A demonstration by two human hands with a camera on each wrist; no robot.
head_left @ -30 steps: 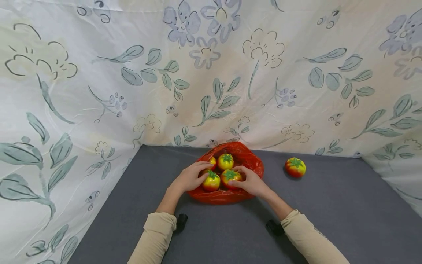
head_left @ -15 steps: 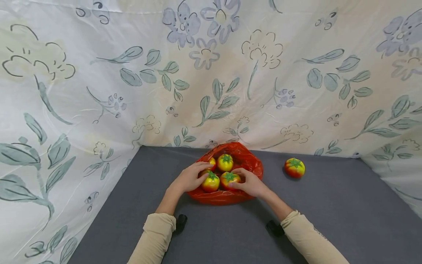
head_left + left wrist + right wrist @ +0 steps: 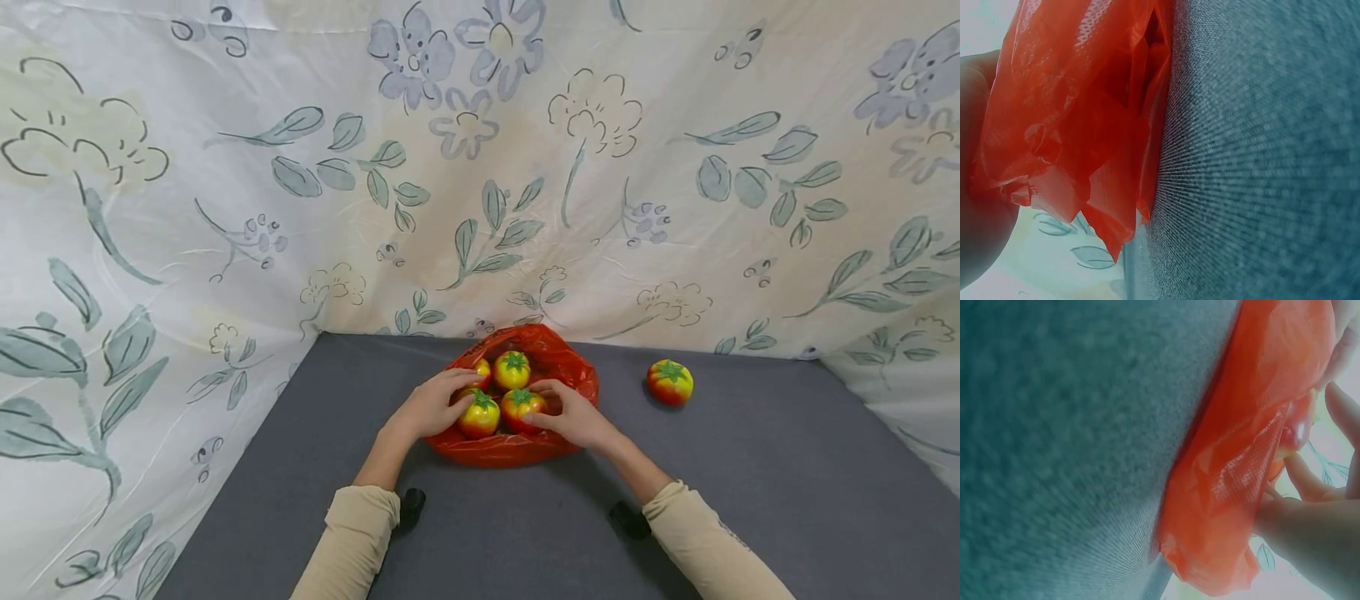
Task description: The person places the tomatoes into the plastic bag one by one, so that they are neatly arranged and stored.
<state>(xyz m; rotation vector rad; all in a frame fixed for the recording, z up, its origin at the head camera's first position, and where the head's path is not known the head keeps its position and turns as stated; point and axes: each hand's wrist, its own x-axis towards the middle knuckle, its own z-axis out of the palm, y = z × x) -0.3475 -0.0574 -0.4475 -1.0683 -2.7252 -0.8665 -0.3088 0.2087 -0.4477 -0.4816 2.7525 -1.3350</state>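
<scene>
A red plastic bag (image 3: pixel 502 454) stands wide open on the dark grey table, with several red-and-yellow tomatoes inside. My left hand (image 3: pixel 427 406) reaches over its left rim, fingers on the tomatoes at that side. The left thumb lies against the front-left tomato (image 3: pixel 480 417). From the right, my right hand (image 3: pixel 576 417) holds the front-right tomato (image 3: pixel 521 408) between thumb and fingers, low in the bag. Behind these sits another tomato (image 3: pixel 512 369); one at the back left (image 3: pixel 483 372) is partly covered by my left fingers. The bag's wall (image 3: pixel 1054 112) fills much of the left wrist view.
A loose tomato (image 3: pixel 670 382) lies on the table (image 3: pixel 750 467) right of the bag. A floral cloth (image 3: pixel 480 167) hangs behind and at both sides. Black wrist devices (image 3: pixel 411 510) sit by both forearms.
My right thumb and fingers have shifted slightly on the front-right tomato, which is a little turned. The left hand and the bag stay as they were.
</scene>
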